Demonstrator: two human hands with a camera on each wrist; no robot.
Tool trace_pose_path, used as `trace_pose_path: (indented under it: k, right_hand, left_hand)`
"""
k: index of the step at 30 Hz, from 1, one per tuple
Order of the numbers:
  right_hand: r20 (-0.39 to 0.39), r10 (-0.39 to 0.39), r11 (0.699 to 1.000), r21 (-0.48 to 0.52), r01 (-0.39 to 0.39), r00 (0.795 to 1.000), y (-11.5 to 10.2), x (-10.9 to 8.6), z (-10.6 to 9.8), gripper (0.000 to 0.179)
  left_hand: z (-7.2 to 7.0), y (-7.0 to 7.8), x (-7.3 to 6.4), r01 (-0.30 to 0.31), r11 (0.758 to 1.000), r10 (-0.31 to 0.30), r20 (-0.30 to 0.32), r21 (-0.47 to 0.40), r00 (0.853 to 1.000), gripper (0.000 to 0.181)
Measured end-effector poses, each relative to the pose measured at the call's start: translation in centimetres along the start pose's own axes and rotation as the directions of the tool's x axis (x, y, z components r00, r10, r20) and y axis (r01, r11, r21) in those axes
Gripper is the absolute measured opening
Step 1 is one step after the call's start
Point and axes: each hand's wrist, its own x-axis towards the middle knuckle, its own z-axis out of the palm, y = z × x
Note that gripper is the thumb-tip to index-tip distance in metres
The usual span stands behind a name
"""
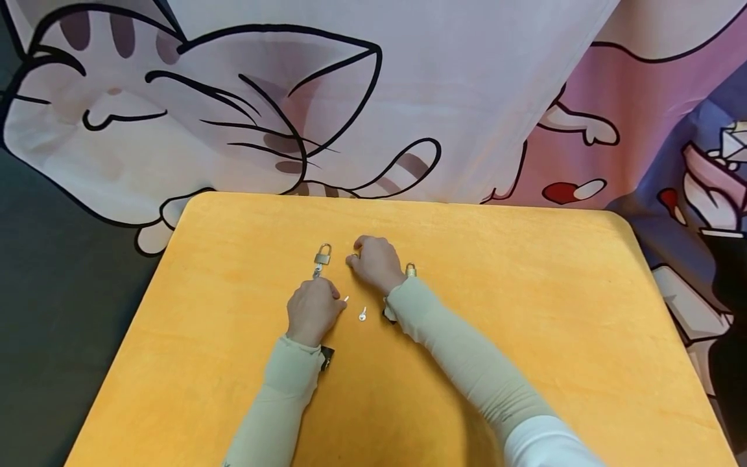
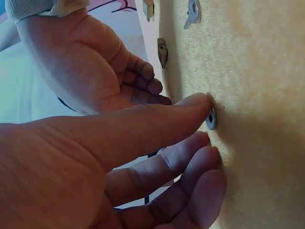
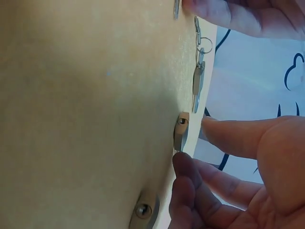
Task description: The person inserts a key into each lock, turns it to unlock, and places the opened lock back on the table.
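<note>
My left hand [image 1: 314, 310] is low over the table, its thumb tip beside a small silver key [image 2: 211, 119]; part of the key is hidden behind the thumb. A second key [image 1: 362, 314] lies a little to the right. Beyond the left hand lies a padlock [image 1: 323, 255] with a key and ring [image 3: 205, 45] at its lower end. My right hand [image 1: 376, 264] reaches over a small padlock [image 3: 181, 129], keyhole showing. In the right wrist view the thumb stands apart from that padlock, and a fingertip is close to its lower end.
Another brass padlock [image 1: 411, 270] lies just right of the right wrist, partly covered by it. The yellow table [image 1: 525, 292] has rounded far corners. A printed cloth with cartoon figures [image 1: 467, 97] hangs behind the far edge.
</note>
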Motion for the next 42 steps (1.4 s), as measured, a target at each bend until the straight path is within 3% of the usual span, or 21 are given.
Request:
trace_pose_path:
  k: [6, 13, 21, 29, 36, 42]
  right_hand:
    - [-0.005, 0.022, 0.999, -0.033, -0.022, 1.000, -0.02, -0.01, 0.28, 0.033]
    - [-0.001, 0.023, 1.000, 0.003, -0.023, 1.000, -0.05, -0.03, 0.22, 0.032]
    - [0.022, 0.056, 0.998, 0.034, -0.057, 0.998, -0.30, -0.26, 0.20, 0.023]
    - [0.004, 0.037, 0.998, 0.059, -0.038, 0.999, -0.44, -0.52, 0.24, 0.010]
    - [-0.004, 0.035, 0.997, 0.074, -0.035, 0.999, -0.52, -0.62, 0.05, 0.010]
    - [-0.032, 0.028, 0.990, 0.142, -0.023, 0.999, -0.25, -0.70, -0.24, 0.007]
  left_hand:
    - [0.16, 0.03, 0.00, -0.002, 1.000, 0.002, 0.003, -0.012, 1.000, 0.018]
    - [0.21, 0.28, 0.04, 0.012, 1.000, -0.013, 0.037, 0.024, 0.999, 0.022]
    - [0.28, 0.42, -0.03, 0.006, 0.999, -0.009, 0.070, 0.047, 0.997, 0.039]
    - [0.00, 0.30, 0.05, -0.025, 1.000, 0.025, 0.027, 0.007, 0.999, 0.042]
    - [-0.27, 0.06, 0.38, -0.070, 0.994, 0.066, -0.057, -0.083, 0.996, 0.032]
    - [-0.61, 0.12, 0.64, -0.101, 0.987, 0.090, -0.089, -0.129, 0.992, 0.022]
